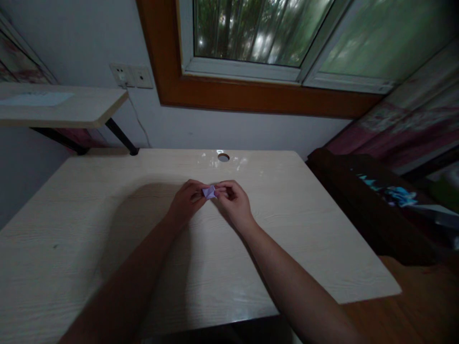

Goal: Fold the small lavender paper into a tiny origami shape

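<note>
Here is a pale wood-grain desk (107,229), wide and dimly lit, with a glossy patch of window light near its far edge. Right in that patch sits a round cable hole (223,156). Behind the desk runs a plain white wall, and above it a window (258,28) set in a broad brown wooden frame (229,95), with blurred green trees beyond the glass. On the wall to the left is a pair of sockets (132,75), and a thin cable (138,119) drops from them toward the desk corner. A side shelf (71,107) juts in from the left on dark brackets (120,136), with a pale sheet (36,99) lying flat on top. On the right, dark furniture (358,200) stands just beside the desk edge, and a patterned curtain (405,119) hangs above it.

Now the middle of the desk: both forearms reach in and meet. The left hand (186,200) is curled, its fingertips pinched on a small lilac paper piece (210,192). The right hand (234,200) is curled too, thumb and fingers closed on the other side of it. The folded paper sits between the two hands, low over the desk, a little short of the cable hole. Whether it touches the wood I cannot tell.
</note>
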Demonstrator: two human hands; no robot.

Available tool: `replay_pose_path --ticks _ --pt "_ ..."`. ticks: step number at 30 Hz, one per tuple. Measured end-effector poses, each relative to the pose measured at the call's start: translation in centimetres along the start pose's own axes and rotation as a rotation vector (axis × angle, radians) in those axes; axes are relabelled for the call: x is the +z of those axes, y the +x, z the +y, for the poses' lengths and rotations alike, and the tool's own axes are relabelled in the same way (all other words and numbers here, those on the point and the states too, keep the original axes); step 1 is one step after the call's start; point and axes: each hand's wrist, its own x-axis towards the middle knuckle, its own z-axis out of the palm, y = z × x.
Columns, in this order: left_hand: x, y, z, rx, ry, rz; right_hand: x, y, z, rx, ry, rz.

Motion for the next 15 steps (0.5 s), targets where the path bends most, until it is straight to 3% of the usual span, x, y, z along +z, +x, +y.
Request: replay_pose_path --ticks 6,15 --pt "-0.08 -0.13 0.95 0.018 -0.071 -0.036 -0.23 0.01 0.25 -0.021 -0.046 0.036" --pt "0.65 -0.1 0.88 0.043 0.02 0.017 -0.29 -0.17 -0.03 -0.037 -0.149 -0.01"
